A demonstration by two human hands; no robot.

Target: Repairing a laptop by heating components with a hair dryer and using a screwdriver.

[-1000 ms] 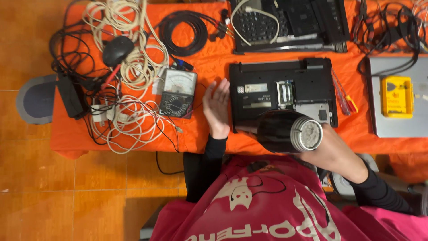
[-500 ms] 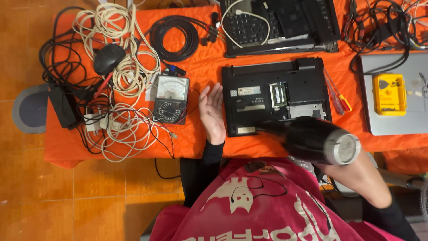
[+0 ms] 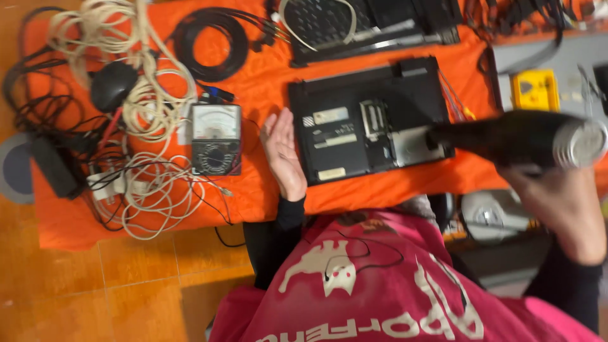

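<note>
Holding a black heat gun (image 3: 519, 136) with a silvery round end, the right hand (image 3: 554, 202) has its grip closed around the tool's handle, low over the worktop's near right edge; the tool is blurred, and its dark nozzle reaches across the right end of the upturned black laptop base (image 3: 367, 123). That base lies bottom-up on the orange cloth (image 3: 266, 82) that covers the worktop, about the middle, with its pale labels and an opened compartment showing. The left hand (image 3: 282, 155) rests flat and open on the cloth, gripping nothing, just beside the left edge of the laptop base, fingers pointing toward the far edge. To the left of that hand lies an analogue multimeter (image 3: 216, 139) with a pale dial face, and past it a tangle of white cables (image 3: 142, 107) spreads over the left part of the worktop, mixed with black cables and a black mouse (image 3: 113, 85). A coil of black cable (image 3: 212, 44) lies near the far edge, and beside it a second dark keyboard unit (image 3: 373, 25). A yellow meter (image 3: 535, 88) sits on a grey device toward the far right corner.
</note>
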